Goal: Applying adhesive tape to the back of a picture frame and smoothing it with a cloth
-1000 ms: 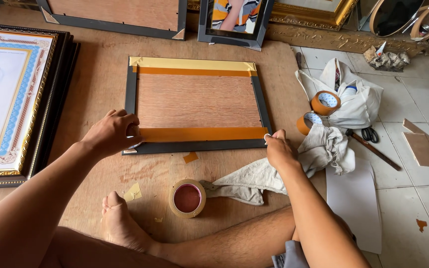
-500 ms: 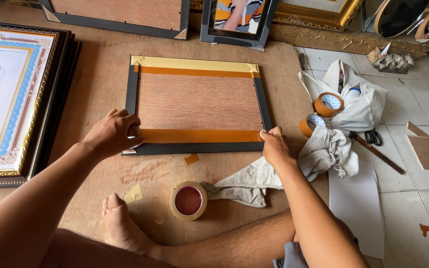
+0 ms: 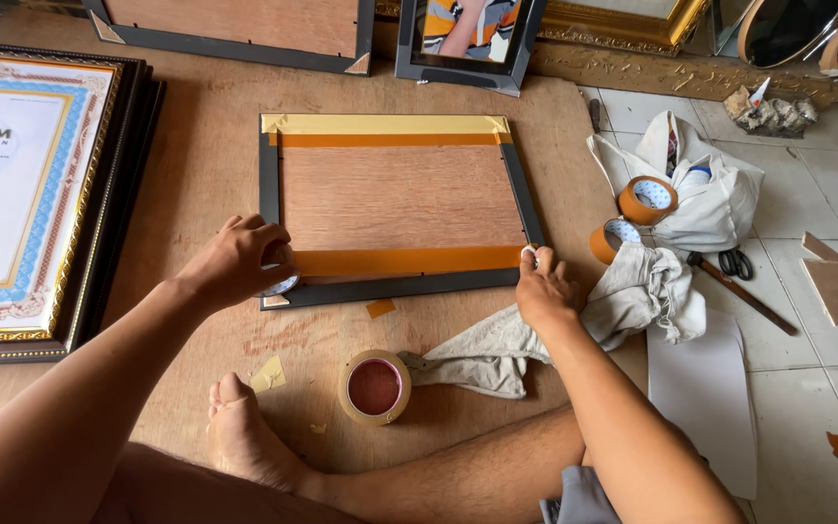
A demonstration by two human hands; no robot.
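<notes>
A black picture frame (image 3: 266,184) lies face down on a plywood board, showing its brown wooden backing (image 3: 400,199). One strip of brown tape (image 3: 385,125) covers its far edge. A second strip (image 3: 404,261) runs along the near edge. My left hand (image 3: 235,262) rests on the frame's near left corner, curled over a tape roll (image 3: 283,282) from which that strip runs. At the near right corner, the fingertips of my right hand (image 3: 545,286) pinch the strip's end against the frame.
A tape roll (image 3: 374,386) stands by my bare foot (image 3: 244,437). A grey cloth (image 3: 497,349) lies under my right wrist. Two more tape rolls (image 3: 647,199) and a white bag (image 3: 720,194) are on the right. Stacked framed certificates (image 3: 41,184) sit on the left, with more frames (image 3: 235,24) beyond.
My right hand has crept slightly up onto the frame's near right corner. My left hand stays at the near left corner.
</notes>
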